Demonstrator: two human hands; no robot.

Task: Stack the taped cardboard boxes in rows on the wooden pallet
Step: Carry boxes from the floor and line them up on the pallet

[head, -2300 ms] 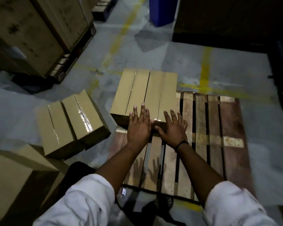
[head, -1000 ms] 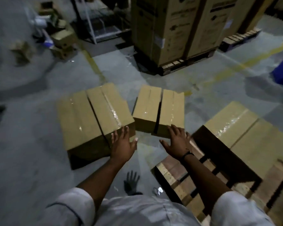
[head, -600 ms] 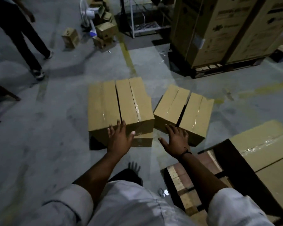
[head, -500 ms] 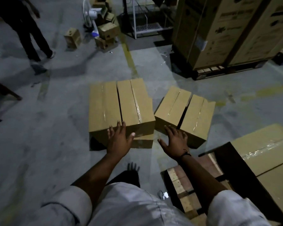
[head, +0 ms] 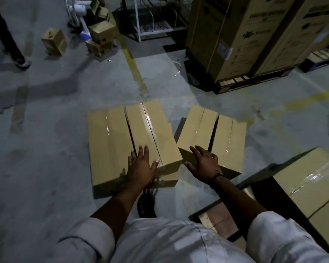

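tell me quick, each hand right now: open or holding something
Left hand: open, fingers straight on the left pair of boxes.
Right hand: open, fingers spread on the right pair of boxes, no grip.

Big printed boxes [head: 245, 35] stand on a dark pallet [head: 251, 82]. Small boxes [head: 54, 41] sit by what may be a white fan [head: 77, 8]. A yellow line [head: 135, 73] marks the floor [head: 46, 149].

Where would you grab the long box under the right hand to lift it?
Likely by its two short ends, starting from the near end, where the right hand lies open. This taped cardboard box is long and narrow, and its right side sits close against the neighbouring box, leaving fingers little room. Its left side mostly faces floor, so a hand could slide in there.
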